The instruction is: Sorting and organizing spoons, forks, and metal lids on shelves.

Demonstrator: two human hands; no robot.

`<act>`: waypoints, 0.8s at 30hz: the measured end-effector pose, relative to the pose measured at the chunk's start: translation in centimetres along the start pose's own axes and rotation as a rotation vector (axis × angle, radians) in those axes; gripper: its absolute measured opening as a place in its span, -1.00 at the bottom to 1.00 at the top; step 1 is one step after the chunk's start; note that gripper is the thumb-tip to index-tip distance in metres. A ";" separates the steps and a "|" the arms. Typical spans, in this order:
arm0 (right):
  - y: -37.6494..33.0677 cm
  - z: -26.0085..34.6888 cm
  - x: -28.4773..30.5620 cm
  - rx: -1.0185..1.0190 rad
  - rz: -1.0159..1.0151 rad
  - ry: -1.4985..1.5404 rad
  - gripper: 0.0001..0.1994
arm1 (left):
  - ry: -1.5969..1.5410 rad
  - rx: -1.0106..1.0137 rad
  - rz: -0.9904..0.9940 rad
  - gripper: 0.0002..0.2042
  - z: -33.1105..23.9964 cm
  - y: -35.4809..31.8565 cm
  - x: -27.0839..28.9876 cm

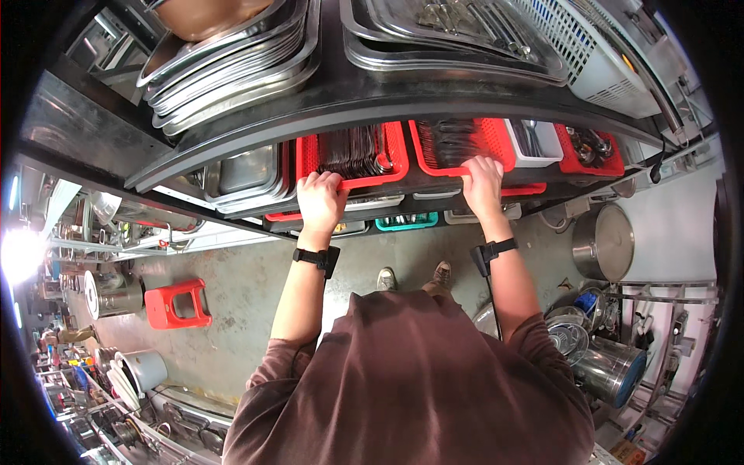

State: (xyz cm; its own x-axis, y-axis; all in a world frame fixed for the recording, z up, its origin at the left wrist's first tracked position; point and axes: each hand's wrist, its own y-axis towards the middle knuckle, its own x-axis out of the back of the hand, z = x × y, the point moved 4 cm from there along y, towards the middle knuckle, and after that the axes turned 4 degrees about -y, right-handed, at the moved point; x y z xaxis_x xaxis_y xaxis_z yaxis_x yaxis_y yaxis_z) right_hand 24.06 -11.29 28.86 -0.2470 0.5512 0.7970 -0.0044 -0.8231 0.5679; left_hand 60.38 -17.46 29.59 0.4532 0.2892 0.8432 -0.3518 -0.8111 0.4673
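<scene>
while the left hand (322,203) curls its fingers over the front rim of the left red basket (364,183), the right hand (483,186) grips the front rim of the right red basket (443,172). both baskets contain cutlery (349,151) and sit side by side below the black upper shelf (333,97).

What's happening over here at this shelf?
A person is standing at a dark rack. The left hand grips the front edge of one red basket, the right hand that of a second red basket beside it. Both baskets hold what looks like cutlery, below a shelf bearing stacked metal trays.
</scene>
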 end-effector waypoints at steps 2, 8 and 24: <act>-0.1 -0.1 -0.1 -0.005 0.005 0.006 -0.81 | -0.012 -0.004 -0.009 -0.80 0.0 -0.1 0.0; -0.1 -0.2 -0.2 0.010 0.001 0.001 -0.81 | -0.009 -0.001 -0.032 -0.80 -0.1 -0.1 -0.1; 0.0 -0.2 -0.2 0.012 0.016 -0.020 -0.80 | -0.048 0.012 -0.034 -0.78 -0.3 -0.1 0.3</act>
State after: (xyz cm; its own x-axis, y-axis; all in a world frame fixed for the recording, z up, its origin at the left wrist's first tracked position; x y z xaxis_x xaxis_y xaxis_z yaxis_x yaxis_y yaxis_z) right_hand 23.94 -11.38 28.64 -0.2271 0.5404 0.8102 0.0115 -0.8304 0.5571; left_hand 60.33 -17.13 29.85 0.5035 0.2927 0.8129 -0.3253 -0.8074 0.4922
